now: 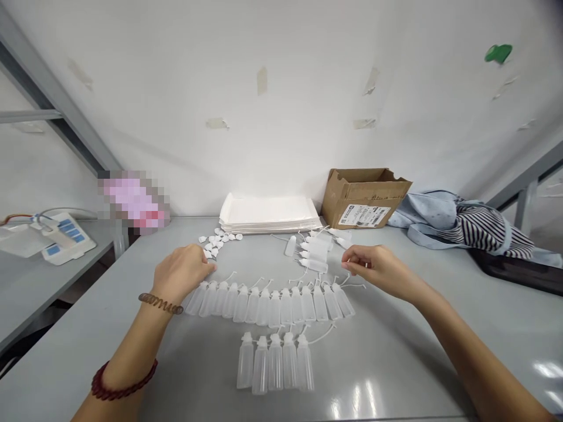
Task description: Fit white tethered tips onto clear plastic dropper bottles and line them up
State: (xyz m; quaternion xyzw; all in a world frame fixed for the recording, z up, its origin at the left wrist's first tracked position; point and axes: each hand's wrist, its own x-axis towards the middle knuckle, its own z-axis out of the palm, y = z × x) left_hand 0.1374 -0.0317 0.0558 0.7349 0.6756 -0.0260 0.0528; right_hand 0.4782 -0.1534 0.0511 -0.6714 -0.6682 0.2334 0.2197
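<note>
Several small translucent plastic bottles (268,305) lie in a curved row on the grey table (396,363), with a shorter row of bottles (275,363) nearer to me. A loose cluster of bottles (314,252) lies farther back. Small white caps (217,241) are scattered at the back left. My left hand (182,272) rests curled at the left end of the long row, its fingers closed near the caps. My right hand (373,266) hovers at the right end, fingers pinched together; whatever they hold is too small to name.
A stack of white flat bags (269,214) lies against the wall. An open cardboard box (363,196) stands to its right. Blue and striped clothing (461,225) is heaped at the right, with a dark tray (523,272) beside it. A white device (65,237) sits on the left table.
</note>
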